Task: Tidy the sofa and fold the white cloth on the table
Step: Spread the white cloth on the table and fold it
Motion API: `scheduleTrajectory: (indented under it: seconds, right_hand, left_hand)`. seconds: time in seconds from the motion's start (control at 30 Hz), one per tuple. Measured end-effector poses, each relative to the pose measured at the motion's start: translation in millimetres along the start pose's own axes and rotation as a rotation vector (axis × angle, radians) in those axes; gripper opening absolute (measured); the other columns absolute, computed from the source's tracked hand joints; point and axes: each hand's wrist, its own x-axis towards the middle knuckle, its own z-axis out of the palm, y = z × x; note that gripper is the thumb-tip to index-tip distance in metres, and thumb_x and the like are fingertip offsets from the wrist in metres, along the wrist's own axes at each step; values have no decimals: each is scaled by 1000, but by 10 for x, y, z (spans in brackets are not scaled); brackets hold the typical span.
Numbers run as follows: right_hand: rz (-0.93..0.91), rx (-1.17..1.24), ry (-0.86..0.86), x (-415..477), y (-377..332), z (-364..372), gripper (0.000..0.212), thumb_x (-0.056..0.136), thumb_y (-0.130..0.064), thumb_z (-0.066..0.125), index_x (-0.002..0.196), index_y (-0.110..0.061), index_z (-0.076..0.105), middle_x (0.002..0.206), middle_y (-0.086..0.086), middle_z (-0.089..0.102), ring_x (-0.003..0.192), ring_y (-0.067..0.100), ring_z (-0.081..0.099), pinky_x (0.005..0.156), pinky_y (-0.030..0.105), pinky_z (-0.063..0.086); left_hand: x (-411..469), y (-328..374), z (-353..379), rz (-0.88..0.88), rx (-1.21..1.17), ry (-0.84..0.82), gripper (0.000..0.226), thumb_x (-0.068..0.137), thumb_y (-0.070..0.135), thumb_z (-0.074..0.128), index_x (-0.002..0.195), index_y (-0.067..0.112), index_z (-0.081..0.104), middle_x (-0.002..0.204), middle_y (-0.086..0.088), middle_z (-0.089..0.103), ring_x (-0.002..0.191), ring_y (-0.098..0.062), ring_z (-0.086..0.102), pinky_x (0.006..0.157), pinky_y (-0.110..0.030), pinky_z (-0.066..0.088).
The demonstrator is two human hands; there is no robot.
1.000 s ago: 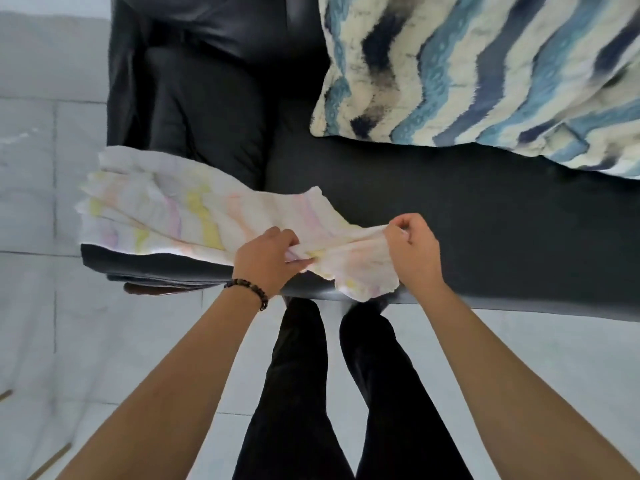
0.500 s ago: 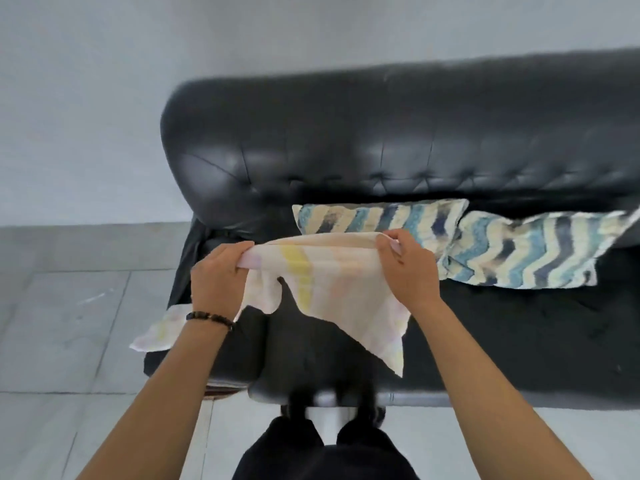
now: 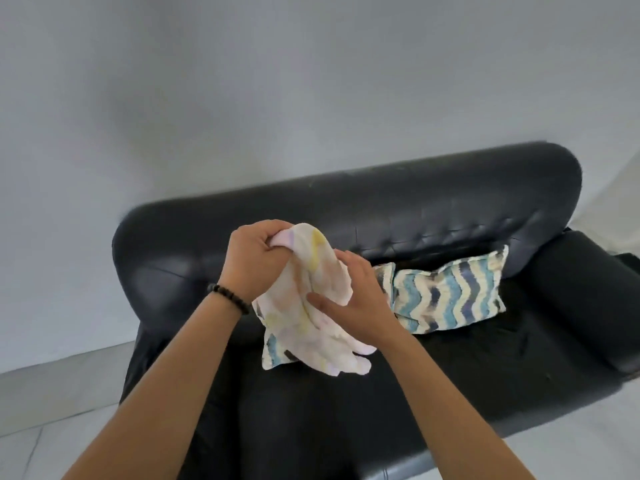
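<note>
A white cloth (image 3: 304, 306) with faint yellow and pink stripes hangs bunched in the air above the black leather sofa (image 3: 381, 209). My left hand (image 3: 258, 259) grips its top end in a fist. My right hand (image 3: 349, 303) lies against the cloth's right side, thumb pressed into the fabric lower down. The cloth's loose end dangles over a blue and cream zigzag cushion (image 3: 275, 353) that it mostly hides. A second zigzag cushion (image 3: 448, 292) leans against the sofa's back. No table is in view.
The sofa stands against a plain grey wall (image 3: 242, 98). Its padded arms rise at the left (image 3: 149, 271) and right (image 3: 588, 299). Pale floor tiles (image 3: 52, 410) show at the lower left and lower right.
The cloth, first lying over the sofa's left arm, then stretched wide between both hands, is now gathered into a hanging bunch. My hands have come together and the view has tilted up.
</note>
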Motion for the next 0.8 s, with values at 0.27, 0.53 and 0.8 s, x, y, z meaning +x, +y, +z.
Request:
scheduleTrajectory:
  seconds: [0.27,0.53,0.8]
  right_hand:
    - [130,-48,499,-244,-368,-388,25,106,-25,39,112,-27,63,88,-15,66,76,-6,59,62,6,41]
    - [439,515,686,-795,-642,-221,31,93,-27,41,91,-34,71,95,-16,71,101,14,65,88,34,54]
    - [500,763,818,-1444,-747,-467,45,96,-9,42,78,-23,80,79,3,77,70,12,73,59,25,57]
  left_hand:
    - [-114,-404,-19,332,579,-195,25,81,33,61,104,30,52,91,11,59,75,-17,59,59,-28,43]
    - [-745,-891,342,122,-2,-211,28,81,39,71,81,31,44,82,14,44,68,0,46,57,-15,34]
    - [-2176,-947,800,241,-294,-860,43,89,66,43,127,46,50,154,16,30,141,3,24,109,-21,31]
